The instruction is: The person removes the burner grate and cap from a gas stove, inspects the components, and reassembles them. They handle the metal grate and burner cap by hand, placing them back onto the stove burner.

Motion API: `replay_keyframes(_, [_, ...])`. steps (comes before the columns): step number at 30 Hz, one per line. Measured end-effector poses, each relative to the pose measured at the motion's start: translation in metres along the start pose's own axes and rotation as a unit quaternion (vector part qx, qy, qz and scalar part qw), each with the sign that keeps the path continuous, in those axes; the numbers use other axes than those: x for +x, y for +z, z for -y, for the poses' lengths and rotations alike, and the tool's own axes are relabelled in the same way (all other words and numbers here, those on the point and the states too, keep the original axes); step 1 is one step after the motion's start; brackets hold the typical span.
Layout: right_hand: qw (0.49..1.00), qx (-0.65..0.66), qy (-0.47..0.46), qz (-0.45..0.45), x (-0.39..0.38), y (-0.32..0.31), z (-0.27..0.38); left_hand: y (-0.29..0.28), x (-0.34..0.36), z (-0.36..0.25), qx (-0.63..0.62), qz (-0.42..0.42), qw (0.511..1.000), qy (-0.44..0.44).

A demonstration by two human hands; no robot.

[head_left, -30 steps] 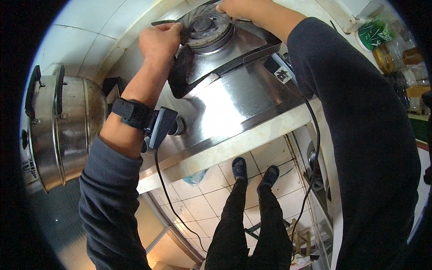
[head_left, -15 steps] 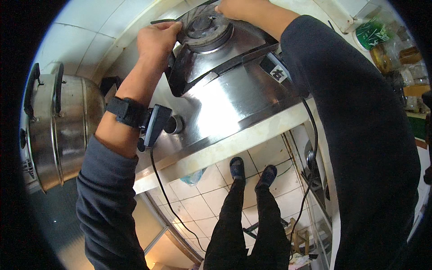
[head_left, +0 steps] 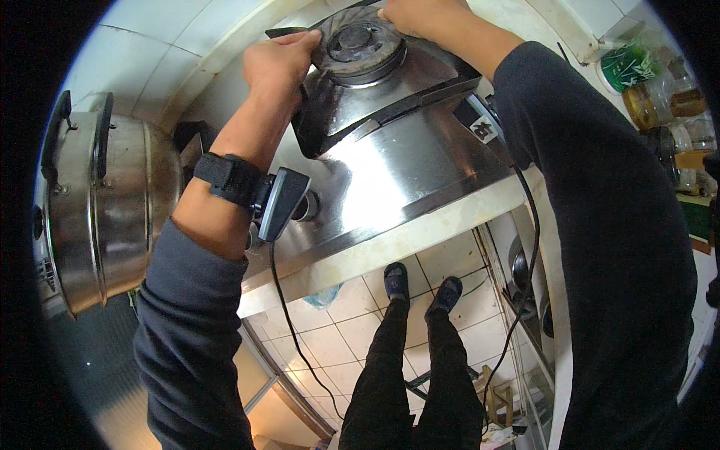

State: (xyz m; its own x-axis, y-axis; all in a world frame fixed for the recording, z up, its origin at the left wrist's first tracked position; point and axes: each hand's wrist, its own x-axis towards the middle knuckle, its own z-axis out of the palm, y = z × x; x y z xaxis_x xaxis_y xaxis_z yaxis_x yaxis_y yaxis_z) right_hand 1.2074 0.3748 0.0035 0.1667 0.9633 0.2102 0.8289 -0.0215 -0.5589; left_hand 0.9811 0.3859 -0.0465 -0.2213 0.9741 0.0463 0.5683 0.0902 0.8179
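Note:
On the steel gas stove (head_left: 360,176), a black pan support (head_left: 382,118) surrounds the round burner (head_left: 361,46). Its raised prongs stand at the corners. My left hand (head_left: 281,66) is closed at the support's far left corner, thumb and fingers pinching a black prong. Near the top edge of the picture, my right hand (head_left: 424,16) reaches to the far right side of the support with bent fingers. Its fingertips are partly hidden, and what they grip cannot be made out. Both hands stay apart from the burner's face.
A large steel steamer pot (head_left: 112,210) with black handles stands to the left. Glass jars (head_left: 679,112) and a green container (head_left: 626,66) sit at the right. A strapped device (head_left: 283,202) on my left forearm trails a black cable (head_left: 289,322). The pale counter edge (head_left: 375,251) runs in front.
The stove, support and both hands appear slightly farther right in the picture, as the view has shifted. The hands keep about the same place on the support.

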Motion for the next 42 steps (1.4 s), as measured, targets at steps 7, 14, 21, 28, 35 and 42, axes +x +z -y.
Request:
replay_keyframes(7, [0.999, -0.034, -0.019, 0.018, -0.004, -0.007, -0.006, -0.003, -0.018, -0.015, -0.08, 0.061, 0.995, -0.019])
replay_keyframes(14, [1.0, 0.011, -0.005, -0.028, -0.014, -0.006, -0.003, -0.029, -0.041, -0.026, -0.106, 0.137, 0.982, -0.077])
replay_keyframes(21, [1.0, -0.004, -0.028, 0.008, 0.01, 0.003, 0.013, -0.036, -0.019, -0.018, 0.007, 0.099, 0.995, -0.029])
replay_keyframes(28, [0.996, -0.011, -0.06, 0.064, 0.028, 0.017, 0.038, -0.06, 0.015, -0.015, 0.24, 0.093, 0.964, 0.067])
replay_keyframes(35, [0.954, -0.127, -0.245, 0.115, 0.044, 0.036, 0.03, -0.072, 0.016, -0.011, 0.072, 0.178, 0.981, 0.013])
replay_keyframes(42, [0.949, -0.135, -0.14, 0.247, 0.055, 0.013, 0.037, -0.084, 0.028, -0.01, -0.072, 0.242, 0.959, -0.125])
